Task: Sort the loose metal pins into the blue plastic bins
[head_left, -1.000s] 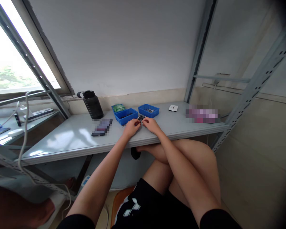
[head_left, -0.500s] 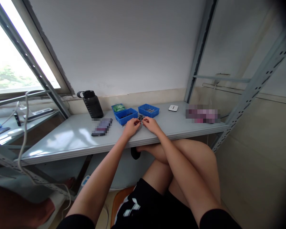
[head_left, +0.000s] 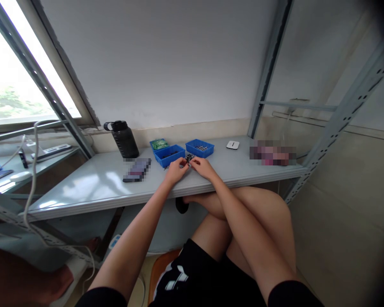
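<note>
Close together near the table's front edge, my left hand point(head_left: 178, 169) and my right hand point(head_left: 202, 167) both have their fingers pinched. Whatever lies between the fingertips is too small to name. Just behind them is a heap of small dark and silvery metal pieces point(head_left: 190, 157), partly covered by my fingers. Beyond my left hand stands a blue bin point(head_left: 169, 162) with dark small parts inside. Another blue bin point(head_left: 200, 154), holding thin silvery pieces that look like screws or pins, sits behind my right hand.
A third blue container with a green packet point(head_left: 160, 144) stands at the back. Left are a dark bottle point(head_left: 125, 140) and a blurred phone-like object point(head_left: 137, 170). A white square item point(head_left: 233, 145) and a blurred pink object point(head_left: 273, 154) lie right. Metal posts point(head_left: 269, 72) frame the table point(head_left: 92, 179).
My hands stay at almost the same spot, with only a slight shift of the fingers. The bins and the other objects have not moved.
</note>
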Demonstrator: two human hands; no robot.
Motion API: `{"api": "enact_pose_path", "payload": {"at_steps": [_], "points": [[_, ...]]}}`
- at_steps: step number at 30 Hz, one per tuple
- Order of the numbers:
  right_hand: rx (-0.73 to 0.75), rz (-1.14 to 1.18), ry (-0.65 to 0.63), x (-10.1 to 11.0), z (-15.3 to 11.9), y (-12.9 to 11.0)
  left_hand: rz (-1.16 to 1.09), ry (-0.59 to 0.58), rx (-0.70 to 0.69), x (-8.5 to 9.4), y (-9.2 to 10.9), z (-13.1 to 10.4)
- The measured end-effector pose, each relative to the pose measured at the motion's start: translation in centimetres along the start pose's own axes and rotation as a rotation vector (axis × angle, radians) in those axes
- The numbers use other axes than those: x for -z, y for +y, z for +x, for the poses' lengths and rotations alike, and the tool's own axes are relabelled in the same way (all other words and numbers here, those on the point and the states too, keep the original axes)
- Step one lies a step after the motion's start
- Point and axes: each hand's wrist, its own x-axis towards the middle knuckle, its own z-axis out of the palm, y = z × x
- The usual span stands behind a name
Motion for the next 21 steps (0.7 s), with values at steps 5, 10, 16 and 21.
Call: {"api": "enact_pose_path", "payload": {"at_steps": [5, 10, 16, 21], "points": [[-0.019, -0.011, 0.031, 0.06, -0.08, -0.02, -0.006, -0.037, -0.012, 0.09, 0.16, -0.07], [-0.036, -0.042, 0.055, 0.1, -0.02, -0.07, 0.003, -0.048, -0.014, 0.23, 0.38, 0.0], [-0.019, -0.049, 0.019, 0.05, 0.11, 0.16, 0.016, -0.038, -0.001, 0.28, 0.41, 0.07], [0.022, -0.034, -0.025, 0.01, 0.11, 0.24, 0.007, -0.012, 0.001, 0.33, 0.4, 0.11]]}}
